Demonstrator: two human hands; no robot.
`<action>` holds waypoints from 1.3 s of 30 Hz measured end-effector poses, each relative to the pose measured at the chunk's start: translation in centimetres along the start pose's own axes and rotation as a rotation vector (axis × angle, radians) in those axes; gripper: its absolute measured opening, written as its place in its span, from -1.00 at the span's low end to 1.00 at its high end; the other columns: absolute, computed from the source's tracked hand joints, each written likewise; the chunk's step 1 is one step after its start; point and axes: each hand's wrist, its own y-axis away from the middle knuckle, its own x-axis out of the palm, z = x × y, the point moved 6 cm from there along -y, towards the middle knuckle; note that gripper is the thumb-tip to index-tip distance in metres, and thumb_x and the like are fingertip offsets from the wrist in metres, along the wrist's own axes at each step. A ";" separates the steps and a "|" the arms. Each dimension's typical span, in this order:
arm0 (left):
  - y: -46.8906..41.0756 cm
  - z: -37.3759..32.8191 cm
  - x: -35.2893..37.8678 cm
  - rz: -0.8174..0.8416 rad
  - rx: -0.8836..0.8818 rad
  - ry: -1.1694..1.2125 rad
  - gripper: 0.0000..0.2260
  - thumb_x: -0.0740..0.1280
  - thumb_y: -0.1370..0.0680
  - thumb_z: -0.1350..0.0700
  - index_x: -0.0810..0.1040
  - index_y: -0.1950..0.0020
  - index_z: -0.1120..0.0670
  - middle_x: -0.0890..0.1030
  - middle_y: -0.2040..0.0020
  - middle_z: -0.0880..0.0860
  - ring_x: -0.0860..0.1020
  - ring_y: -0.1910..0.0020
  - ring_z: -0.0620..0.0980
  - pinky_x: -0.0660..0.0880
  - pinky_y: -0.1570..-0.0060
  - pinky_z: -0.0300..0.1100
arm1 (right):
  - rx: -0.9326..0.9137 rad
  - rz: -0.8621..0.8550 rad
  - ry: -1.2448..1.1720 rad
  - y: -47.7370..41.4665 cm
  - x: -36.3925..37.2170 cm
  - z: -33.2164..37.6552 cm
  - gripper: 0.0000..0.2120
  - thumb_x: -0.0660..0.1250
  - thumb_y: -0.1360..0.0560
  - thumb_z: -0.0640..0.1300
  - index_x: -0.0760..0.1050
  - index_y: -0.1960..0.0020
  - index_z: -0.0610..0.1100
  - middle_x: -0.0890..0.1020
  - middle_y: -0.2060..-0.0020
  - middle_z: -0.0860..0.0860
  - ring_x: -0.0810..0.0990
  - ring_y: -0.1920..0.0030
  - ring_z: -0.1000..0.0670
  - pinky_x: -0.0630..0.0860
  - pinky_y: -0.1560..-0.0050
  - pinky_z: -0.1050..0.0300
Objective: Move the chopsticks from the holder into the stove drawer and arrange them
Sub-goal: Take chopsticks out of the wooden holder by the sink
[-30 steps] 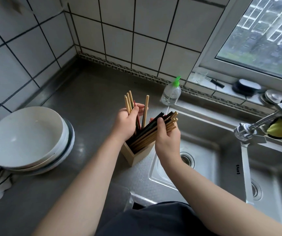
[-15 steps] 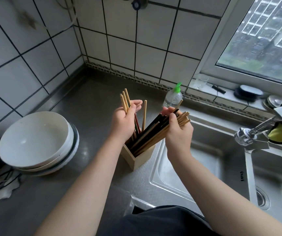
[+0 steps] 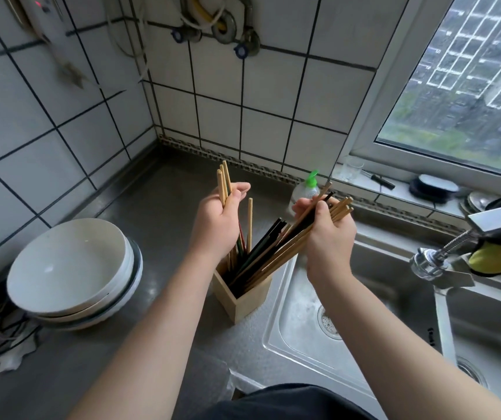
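Kitchen corner: dull brushed-steel counter (image 3: pixel 152 213) backed by glossy white wall tiles (image 3: pixel 261 128) w/ dark grout. Near sink's edge, square pale wooden holder (image 3: pixel 243 301), crammed w/ slim chopsticks (image 3: pixel 261 259): pale bamboo, black lacquer, a red and a green one. At left, stack of smooth white ceramic bowls (image 3: pixel 70 265). At back, clear plastic soap bottle w/ green pump (image 3: pixel 309 186). At right, pressed-steel sink (image 3: pixel 297 322).

Vs half a sec ago: view tipped higher, metal wall pipes (image 3: pixel 219 28) now in shot. Both grips unchanged, slanted bundle's lower ends still inside holder.

Curled round a few pale sticks, held upright above holder: left hand (image 3: pixel 217 221). Clamped, fingers & thumb, on mixed bundle fanning out rightward over sink: right hand (image 3: pixel 329 234). Btwn hands, one pale stick standing upright in holder.
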 end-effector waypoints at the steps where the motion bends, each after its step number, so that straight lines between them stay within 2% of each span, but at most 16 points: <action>1: 0.0 -0.3 -0.1 -0.003 0.007 0.001 -0.78 0.15 -0.68 0.02 0.59 -0.07 -0.16 0.64 -0.15 -0.14 0.58 -0.16 -0.18 0.51 -0.08 -0.25 | 0.000 -0.005 -0.029 -0.2 0.0 0.3 -0.81 0.14 -0.63 -0.27 0.50 0.07 -0.12 0.67 0.25 -0.04 0.69 0.20 0.00 0.62 -0.02 0.05; 7: -0.2 -1.6 0.0 0.010 0.036 0.004 -0.78 0.15 -0.68 0.04 0.58 -0.05 -0.16 0.64 -0.15 -0.13 0.56 -0.20 -0.19 0.49 -0.13 -0.24 | 0.058 -0.078 -0.080 -1.8 -0.2 0.6 -0.84 0.12 -0.62 -0.26 0.48 -0.03 -0.16 0.62 0.26 -0.05 0.60 0.26 0.02 0.57 -0.03 0.05; 12: -0.2 -1.4 0.3 0.013 0.043 0.016 -0.78 0.16 -0.68 0.05 0.60 -0.06 -0.12 0.64 -0.14 -0.12 0.57 -0.19 -0.21 0.49 -0.16 -0.23 | 0.104 -0.173 -0.099 -2.3 -0.1 0.3 -0.79 0.06 -0.59 -0.27 0.47 -0.02 -0.17 0.47 0.38 -0.01 0.46 0.34 0.05 0.47 0.21 0.17; 15: -0.2 -1.5 0.2 0.014 0.053 0.035 -0.78 0.15 -0.68 0.07 0.60 -0.06 -0.10 0.64 -0.14 -0.11 0.57 -0.21 -0.20 0.48 -0.19 -0.23 | 0.110 -0.178 -0.125 -2.5 0.5 0.1 -0.78 0.07 -0.63 -0.14 0.47 0.03 -0.15 0.42 0.42 0.02 0.41 0.39 0.06 0.41 0.31 0.20; 19: -0.2 -2.1 -0.3 0.013 0.070 0.060 -0.77 0.14 -0.68 0.09 0.59 -0.06 -0.08 0.64 -0.13 -0.11 0.57 -0.20 -0.21 0.48 -0.19 -0.23 | 0.110 -0.177 -0.141 -2.6 1.0 0.5 -0.63 0.07 -0.64 0.11 0.46 0.06 -0.16 0.39 0.46 0.02 0.37 0.49 0.07 0.35 0.46 0.22; 22: -0.1 -2.2 -0.4 0.016 0.064 0.072 -0.78 0.15 -0.68 0.09 0.59 -0.06 -0.08 0.64 -0.13 -0.11 0.58 -0.19 -0.22 0.49 -0.20 -0.23 | 0.112 -0.195 -0.141 -2.7 1.5 1.0 -0.56 0.06 -0.63 0.18 0.43 0.11 -0.16 0.35 0.49 0.01 0.33 0.56 0.08 0.29 0.56 0.30; 25: 0.1 -2.0 -0.5 0.015 0.057 0.065 -0.78 0.15 -0.68 0.10 0.59 -0.06 -0.08 0.64 -0.13 -0.11 0.57 -0.19 -0.23 0.49 -0.21 -0.23 | 0.116 -0.222 -0.125 -2.7 1.9 1.0 -0.51 0.09 -0.59 0.24 0.43 0.19 -0.16 0.34 0.52 0.02 0.32 0.57 0.07 0.27 0.54 0.29; 28: 0.3 -1.7 -0.6 0.011 0.058 0.059 -0.78 0.15 -0.68 0.10 0.59 -0.06 -0.08 0.64 -0.14 -0.10 0.57 -0.19 -0.21 0.50 -0.21 -0.21 | 0.084 -0.244 -0.067 -2.8 2.0 0.7 -0.55 0.22 -0.55 0.21 0.42 0.32 -0.12 0.38 0.54 0.02 0.36 0.54 0.04 0.33 0.45 0.19; 31: 0.4 -1.5 -0.9 0.002 0.063 0.073 -0.77 0.15 -0.68 0.12 0.59 -0.07 -0.06 0.65 -0.13 -0.09 0.58 -0.18 -0.22 0.49 -0.24 -0.19 | 0.050 -0.226 -0.049 -2.5 2.1 0.6 -0.61 0.26 -0.57 0.10 0.36 0.35 -0.07 0.40 0.52 0.03 0.38 0.51 0.02 0.35 0.40 0.12; 36: 0.8 -1.9 -1.6 -0.002 0.062 0.067 -0.77 0.13 -0.69 0.11 0.56 -0.06 -0.10 0.64 -0.14 -0.10 0.58 -0.19 -0.21 0.51 -0.21 -0.22 | -0.020 -0.187 -0.073 -2.7 2.1 2.5 -0.61 0.21 -0.61 0.05 0.28 0.33 -0.08 0.34 0.64 0.07 0.33 0.63 0.06 0.32 0.55 0.23; 39: 0.7 -2.5 -2.6 -0.030 0.084 0.085 -0.79 0.13 -0.69 0.12 0.56 -0.11 -0.03 0.64 -0.16 -0.06 0.59 -0.18 -0.19 0.52 -0.19 -0.25 | -0.065 -0.154 -0.158 -2.9 2.0 3.9 -0.64 0.21 -0.62 0.04 0.26 0.30 -0.07 0.32 0.60 0.03 0.31 0.62 0.04 0.26 0.55 0.22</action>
